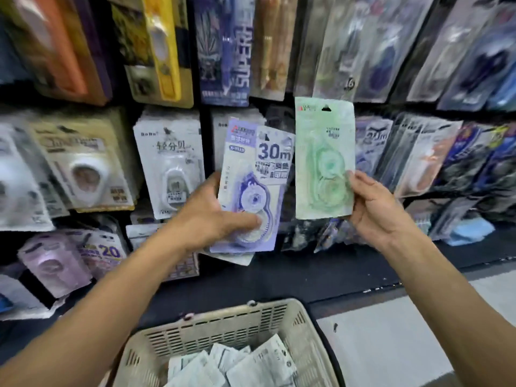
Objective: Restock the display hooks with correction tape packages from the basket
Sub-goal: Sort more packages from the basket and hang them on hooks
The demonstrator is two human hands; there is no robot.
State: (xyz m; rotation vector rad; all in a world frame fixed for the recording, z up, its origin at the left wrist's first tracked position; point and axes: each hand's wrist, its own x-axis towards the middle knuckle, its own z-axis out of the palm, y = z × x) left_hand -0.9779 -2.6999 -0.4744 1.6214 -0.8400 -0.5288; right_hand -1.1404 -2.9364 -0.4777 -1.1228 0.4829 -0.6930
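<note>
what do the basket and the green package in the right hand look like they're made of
Basket: looks like moulded plastic, beige and matte, going by the regular slotted vents in its walls and thick rolled rim.

Green package: seems a thin printed card with a clear plastic blister or film over the tape dispenser; faint glare and a punched hang hole suggest this, though blur leaves it open. The right hand pinches its edge.

Green package (324, 157) upright before hooks; purple packages (251, 188) (stacked) beside; basket (223, 328) below.
</note>
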